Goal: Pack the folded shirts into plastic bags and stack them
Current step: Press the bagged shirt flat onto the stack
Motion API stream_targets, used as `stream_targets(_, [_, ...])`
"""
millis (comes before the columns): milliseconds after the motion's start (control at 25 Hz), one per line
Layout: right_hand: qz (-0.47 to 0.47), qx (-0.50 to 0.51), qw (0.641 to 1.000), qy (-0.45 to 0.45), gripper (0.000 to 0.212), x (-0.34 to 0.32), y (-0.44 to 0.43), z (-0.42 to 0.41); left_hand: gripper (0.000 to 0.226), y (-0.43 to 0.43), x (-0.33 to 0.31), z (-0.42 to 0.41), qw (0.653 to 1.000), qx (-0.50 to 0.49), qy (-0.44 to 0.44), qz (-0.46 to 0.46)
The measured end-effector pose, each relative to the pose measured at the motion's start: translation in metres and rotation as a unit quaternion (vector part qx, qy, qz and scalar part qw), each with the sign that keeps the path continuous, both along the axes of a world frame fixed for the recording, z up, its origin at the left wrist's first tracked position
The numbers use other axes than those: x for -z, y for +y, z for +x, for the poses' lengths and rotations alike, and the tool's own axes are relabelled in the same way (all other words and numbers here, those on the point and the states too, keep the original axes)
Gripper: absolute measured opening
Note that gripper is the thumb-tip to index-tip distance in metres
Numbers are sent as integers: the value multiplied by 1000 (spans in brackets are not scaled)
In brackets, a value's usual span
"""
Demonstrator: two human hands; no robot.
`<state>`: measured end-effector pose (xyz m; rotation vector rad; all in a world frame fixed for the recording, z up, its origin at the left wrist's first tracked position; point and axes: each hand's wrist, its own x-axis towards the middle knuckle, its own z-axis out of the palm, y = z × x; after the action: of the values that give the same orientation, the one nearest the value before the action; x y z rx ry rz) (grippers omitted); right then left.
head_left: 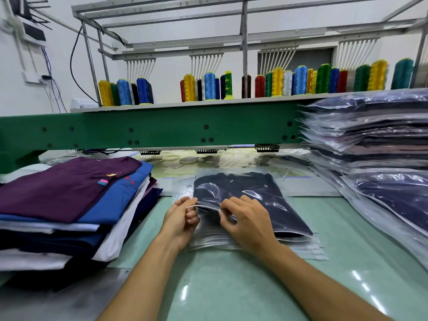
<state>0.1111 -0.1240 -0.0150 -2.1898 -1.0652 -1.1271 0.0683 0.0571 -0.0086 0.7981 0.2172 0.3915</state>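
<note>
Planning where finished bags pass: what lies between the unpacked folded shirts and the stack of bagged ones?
In the head view, the bagged navy shirt on spare plastic bags, pinched by left hand and right hand.

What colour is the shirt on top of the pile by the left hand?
Purple. The top shirt shows best in the head view, the only one.

Both forearms are bare; no sleeves reach left hand (179, 218) or right hand (249, 222).
</note>
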Motion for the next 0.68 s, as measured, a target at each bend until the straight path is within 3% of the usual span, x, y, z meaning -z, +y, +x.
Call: stream_targets(680, [21, 97, 992, 80, 21, -16, -50, 32, 24, 18, 6, 5, 994, -94, -14, -54])
